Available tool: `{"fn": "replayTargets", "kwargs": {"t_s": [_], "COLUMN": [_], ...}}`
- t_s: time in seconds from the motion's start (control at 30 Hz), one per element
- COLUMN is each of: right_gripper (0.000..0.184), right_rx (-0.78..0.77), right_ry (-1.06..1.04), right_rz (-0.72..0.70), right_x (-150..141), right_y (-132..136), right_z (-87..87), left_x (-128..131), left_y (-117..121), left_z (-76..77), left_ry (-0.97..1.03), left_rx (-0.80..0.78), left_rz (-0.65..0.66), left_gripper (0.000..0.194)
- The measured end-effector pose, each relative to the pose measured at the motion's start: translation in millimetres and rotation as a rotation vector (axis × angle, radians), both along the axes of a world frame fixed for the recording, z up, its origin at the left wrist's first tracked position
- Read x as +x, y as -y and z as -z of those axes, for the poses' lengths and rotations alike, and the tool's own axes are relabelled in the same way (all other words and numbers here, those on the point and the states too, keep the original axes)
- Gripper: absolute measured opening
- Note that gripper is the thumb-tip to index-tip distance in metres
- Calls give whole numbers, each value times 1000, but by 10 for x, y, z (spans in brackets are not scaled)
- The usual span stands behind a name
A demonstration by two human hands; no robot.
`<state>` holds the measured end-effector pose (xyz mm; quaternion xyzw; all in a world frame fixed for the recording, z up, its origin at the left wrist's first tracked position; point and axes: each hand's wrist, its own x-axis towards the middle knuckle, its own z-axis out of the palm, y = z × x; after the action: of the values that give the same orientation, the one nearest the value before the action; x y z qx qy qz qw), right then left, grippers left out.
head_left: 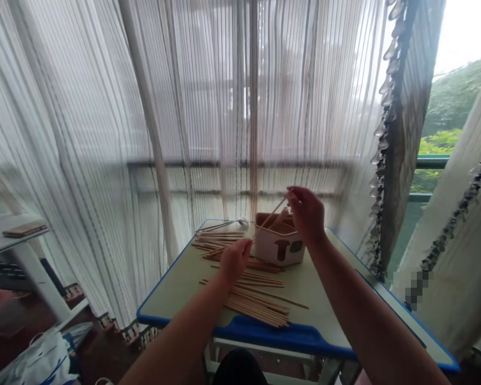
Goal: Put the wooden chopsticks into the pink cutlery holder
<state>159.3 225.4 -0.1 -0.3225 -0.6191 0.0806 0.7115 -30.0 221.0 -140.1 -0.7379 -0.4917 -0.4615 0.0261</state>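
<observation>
the right hand (305,211) pinches a thin stick (274,210) by its upper end, above the box (279,243), with the stick slanting down toward the left hand (235,260). the left fingers are bunched close to its lower end; i cannot tell whether they grip it. the work looks partway along: many loose sticks (260,313) lie in rough rows on the desk (180,283), left of the box and in front of it, none of these in hand. something pale stands inside the box, but how many sticks are dealt with or left cannot be told. metal utensils (229,223) lie at the desk's far edge.
</observation>
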Motion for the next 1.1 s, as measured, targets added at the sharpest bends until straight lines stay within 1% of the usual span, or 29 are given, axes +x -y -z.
{"fn": "replayTargets", "kwargs": {"t_s": [0.07,0.13,0.17,0.23,0.33,0.47,0.67,0.8,0.9,1.0,1.1], "right_gripper": [23,22,21,20,19,20,21,21,21,19,13], "right_rx": [78,129,140,126,62,10,-102,-161,-247,-321,-391], "right_ry": [47,111,152,237,338,497,623,624,650,717,815], "right_rz": [73,165,206,265,282,231,278,320,338,322,253], "right_x": [-14,11,36,98,185,214,216,328,449,546,585], "right_y": [-70,-149,-192,-290,-458,-633,-732,-821,-887,-929,-951], "right_z": [-264,-450,-506,-546,-483,-370,-295,-243,-215,-189,-151], "left_x": [-4,-7,-6,-3,4,10,3,-2,-9,-10,-4], "left_y": [-22,-44,-52,-62,-70,-89,-87,-71,-69,-68,-64], "left_z": [6,20,28,46,67,79,77,76,81,83,80], "left_ry": [24,23,11,-8,-14,-40,-66,-93,-104,-108,-115], "left_rx": [-11,-32,-40,-53,-81,-110,-137,-178,-186,-175,-167], "left_rz": [-71,-101,-107,-113,-126,-114,-116,-104,-99,-89,-74], "left_gripper": [23,21,20,19,16,15,16,17,17,17,17]}}
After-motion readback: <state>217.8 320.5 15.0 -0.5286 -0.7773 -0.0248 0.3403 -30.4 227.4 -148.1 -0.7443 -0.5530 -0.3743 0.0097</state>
